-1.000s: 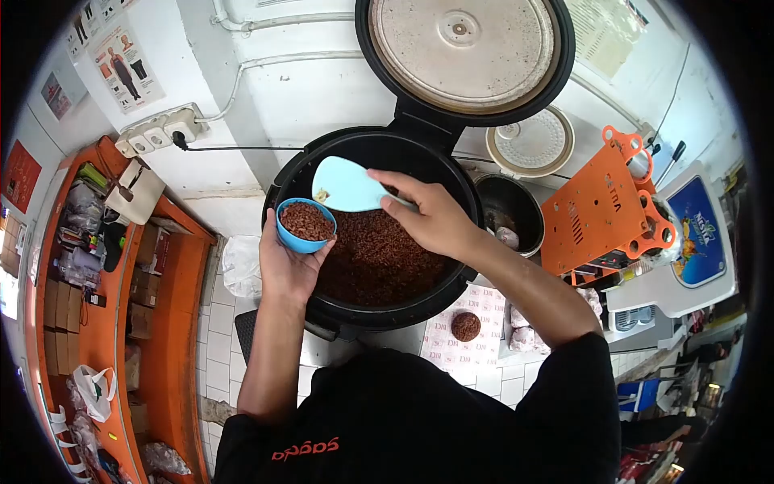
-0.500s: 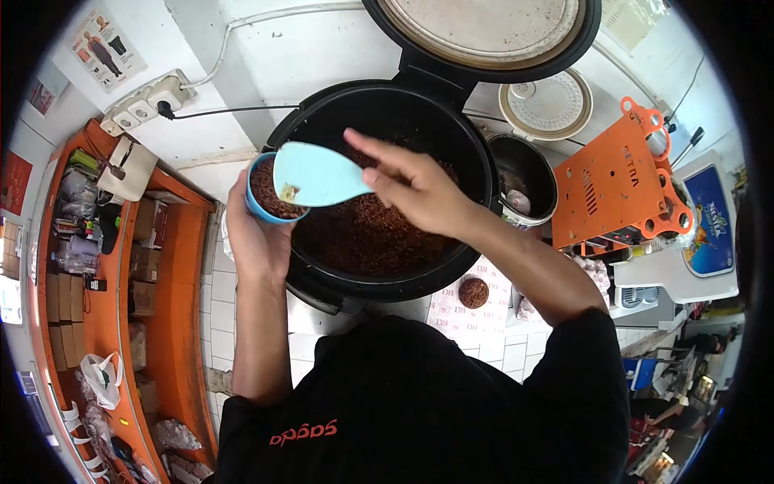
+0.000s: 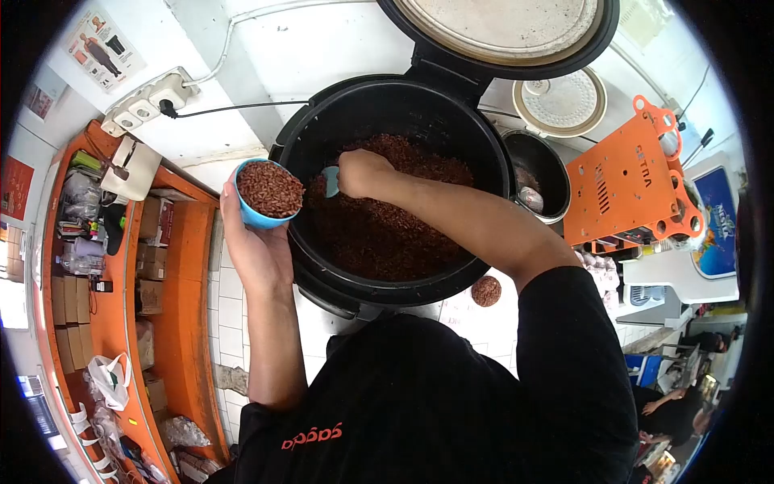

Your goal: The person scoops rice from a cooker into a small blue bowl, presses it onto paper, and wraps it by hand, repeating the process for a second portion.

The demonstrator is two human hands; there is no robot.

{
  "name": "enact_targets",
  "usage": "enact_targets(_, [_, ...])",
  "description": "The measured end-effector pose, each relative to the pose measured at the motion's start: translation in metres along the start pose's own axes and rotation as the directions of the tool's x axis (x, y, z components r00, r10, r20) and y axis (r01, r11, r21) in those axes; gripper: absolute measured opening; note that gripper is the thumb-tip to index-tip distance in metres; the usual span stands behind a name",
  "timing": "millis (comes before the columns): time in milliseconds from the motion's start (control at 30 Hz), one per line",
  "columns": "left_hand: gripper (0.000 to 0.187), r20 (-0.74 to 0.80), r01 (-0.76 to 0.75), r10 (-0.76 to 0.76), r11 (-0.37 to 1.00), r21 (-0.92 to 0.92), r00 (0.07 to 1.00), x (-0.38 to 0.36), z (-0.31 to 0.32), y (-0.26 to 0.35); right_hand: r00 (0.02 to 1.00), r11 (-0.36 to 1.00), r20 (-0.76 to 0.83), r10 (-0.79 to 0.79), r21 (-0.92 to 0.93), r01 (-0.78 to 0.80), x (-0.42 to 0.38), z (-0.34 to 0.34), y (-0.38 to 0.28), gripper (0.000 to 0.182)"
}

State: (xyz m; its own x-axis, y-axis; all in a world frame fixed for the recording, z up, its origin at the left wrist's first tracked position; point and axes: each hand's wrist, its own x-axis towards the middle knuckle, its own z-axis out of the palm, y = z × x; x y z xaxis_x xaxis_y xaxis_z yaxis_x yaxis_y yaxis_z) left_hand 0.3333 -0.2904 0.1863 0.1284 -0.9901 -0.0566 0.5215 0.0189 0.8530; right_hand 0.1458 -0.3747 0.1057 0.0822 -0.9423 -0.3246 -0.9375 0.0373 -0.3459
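Note:
My left hand [image 3: 266, 260] is wrapped round a small blue cup [image 3: 258, 218], which is filled to the brim with reddish-brown cooked rice [image 3: 271, 189]. The cup is held up beside the left rim of a big black rice cooker [image 3: 387, 293]. Inside the cooker, my right hand [image 3: 364, 173] grips a light blue rice paddle [image 3: 331, 182], whose blade shows only in part against the rice [image 3: 379, 250]. To the right of the cooker, a round cake of the same rice [image 3: 486, 291] lies on printed white paper.
The cooker's lid [image 3: 500, 28] stands raised at the back. Right of it are a smaller black pot [image 3: 542, 153], a pale round lid [image 3: 560, 103] and an orange metal rack [image 3: 621, 177]. Orange shelves [image 3: 184, 298] line the left side. Another person [image 3: 673, 411] is far right.
The paddle has moved from over the cup down into the cooker with my right hand. My left hand still holds the cup, whose rice top is now uncovered.

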Motion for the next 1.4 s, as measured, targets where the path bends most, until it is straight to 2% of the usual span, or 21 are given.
enact_targets(33, [0.048,0.0,0.003,-0.003,1.0,-0.004,1.0,-0.001,-0.001,0.0,0.999,1.0,0.033,-0.001,0.03,0.0,0.002,0.006,-0.001,0.028])
enact_targets(167, [0.046,0.008,-0.009,0.01,0.999,-0.039,1.0,0.001,-0.007,-0.002,0.997,0.98,-0.057,-0.049,0.19,0.059,-0.01,0.02,0.015,0.032])
enact_targets(200, [0.045,0.0,-0.014,0.014,0.999,-0.041,1.0,0.0,-0.007,-0.002,0.999,0.97,0.026,-0.045,0.239,0.037,-0.022,0.005,0.014,0.033])
enact_targets(300, [0.044,-0.02,-0.03,0.029,0.999,-0.035,0.999,-0.003,-0.004,-0.003,0.993,0.916,0.072,-0.094,0.398,0.058,-0.049,-0.019,0.022,0.031])
enact_targets(400, [0.041,-0.008,-0.037,0.036,0.998,-0.044,0.999,-0.006,0.0,-0.004,0.994,0.898,-0.072,-0.081,0.427,0.104,-0.096,-0.06,0.014,0.032])
enact_targets(500, [0.041,-0.01,-0.032,0.032,0.999,-0.012,0.999,-0.012,0.012,-0.005,0.965,0.921,-0.225,-0.138,0.33,0.208,-0.128,-0.079,0.008,0.027])
enact_targets(567, [0.042,-0.002,-0.039,0.039,0.999,0.015,0.999,-0.014,0.018,-0.01,0.962,0.903,-0.234,-0.143,0.367,0.224,-0.153,-0.088,-0.005,0.022])
enact_targets(667, [0.044,0.03,-0.028,0.027,0.998,0.05,0.999,-0.021,0.029,-0.017,0.875,0.838,-0.363,-0.319,0.324,0.439,-0.178,-0.079,-0.019,0.018])
enact_targets(733, [0.044,0.087,-0.092,0.078,0.982,0.165,0.993,-0.023,0.031,-0.022,0.805,0.795,-0.422,-0.417,0.26,0.548,-0.184,-0.061,-0.021,0.015])
enact_targets(800, [0.045,0.137,-0.133,0.101,0.96,0.248,0.985,-0.025,0.031,-0.029,0.833,0.786,-0.392,-0.391,0.329,0.524,-0.194,-0.059,-0.025,0.015])
enact_targets(900, [0.046,0.138,-0.019,0.006,0.995,0.094,0.99,-0.029,0.037,-0.027,0.834,0.783,-0.396,-0.384,0.34,0.522,-0.206,-0.052,-0.034,0.016])
enact_targets(933, [0.044,0.128,0.004,-0.017,0.995,0.104,0.992,-0.028,0.036,-0.028,0.834,0.783,-0.398,-0.383,0.34,0.521,-0.208,-0.05,-0.036,0.016])
enact_targets(1033, [0.042,0.134,0.068,-0.062,0.997,-0.035,0.989,-0.022,0.029,-0.027,0.778,0.769,-0.467,-0.421,0.271,0.579,-0.201,-0.049,-0.025,0.016])
enact_targets(1067, [0.043,0.08,0.069,-0.065,0.996,-0.054,0.995,-0.018,0.027,-0.027,0.775,0.783,-0.477,-0.415,0.247,0.571,-0.198,-0.052,-0.019,0.016])
enact_targets(1100, [0.045,0.079,0.123,-0.116,0.988,-0.093,0.99,-0.013,0.024,-0.024,0.821,0.825,-0.441,-0.362,0.258,0.502,-0.198,-0.056,-0.016,0.016])
enact_targets(1167, [0.05,0.095,0.202,-0.189,0.969,-0.143,0.977,-0.007,0.021,-0.021,0.847,0.882,-0.442,-0.296,0.213,0.42,-0.192,-0.063,-0.001,0.023])
enact_targets(1200, [0.052,0.096,0.232,-0.22,0.964,-0.128,0.971,-0.008,0.021,-0.018,0.812,0.897,-0.525,-0.257,0.184,0.403,-0.187,-0.064,0.003,0.038])
enact_targets(1233, [0.054,0.097,0.263,-0.253,0.958,-0.112,0.963,-0.009,0.021,-0.015,0.906,0.919,-0.404,-0.128,0.296,0.262,-0.187,-0.075,0.009,0.052])
enact_targets(1300, [0.058,0.13,0.319,-0.307,0.944,-0.086,0.943,-0.01,0.019,-0.013,0.874,0.837,-0.453,-0.173,0.401,0.373,-0.185,-0.083,0.013,0.052])
enact_targets(1367, [0.062,0.193,0.365,-0.348,0.929,-0.063,0.918,-0.008,0.016,-0.015,0.734,0.749,-0.568,-0.372,0.284,0.599,-0.174,-0.072,0.016,0.046])
enact_targets(1400, [0.06,0.147,0.369,-0.357,0.928,-0.058,0.922,-0.012,0.023,-0.012,0.644,0.685,-0.612,-0.459,0.218,0.695,-0.171,-0.066,0.015,0.043])
